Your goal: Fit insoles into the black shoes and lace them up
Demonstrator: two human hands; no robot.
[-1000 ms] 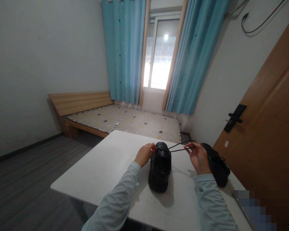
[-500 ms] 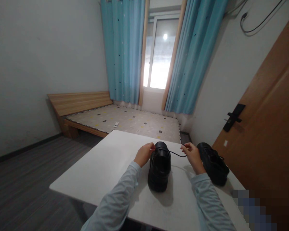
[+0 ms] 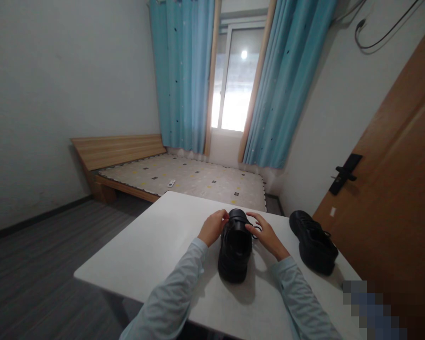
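Observation:
A black lace-up shoe (image 3: 233,264) stands on the white table in front of me, its toe pointing away and its opening towards me. At the shoe's left side, my left hand (image 3: 213,226) is closed in a pinch by the lacing, apparently on the lace; its fingertips are partly hidden. My right hand (image 3: 265,234) is on the other side with thumb and forefinger apart, the fingertips close to the tongue. A loop of black shoelace (image 3: 258,228) hangs beside its fingers. The matching black shoe (image 3: 313,245) rests farther right on the table.
The white table (image 3: 145,250) has its far edge close to a bed (image 3: 194,182) with a patterned mattress, where a small white remote (image 3: 171,183) lies. A brown door (image 3: 386,189) with a black handle is at the right. Blue curtains (image 3: 184,80) flank the window.
My right hand has moved left, from out beside the second shoe to the near shoe's right side. The lace, stretched out before, now curls in a loop. My left hand has barely moved.

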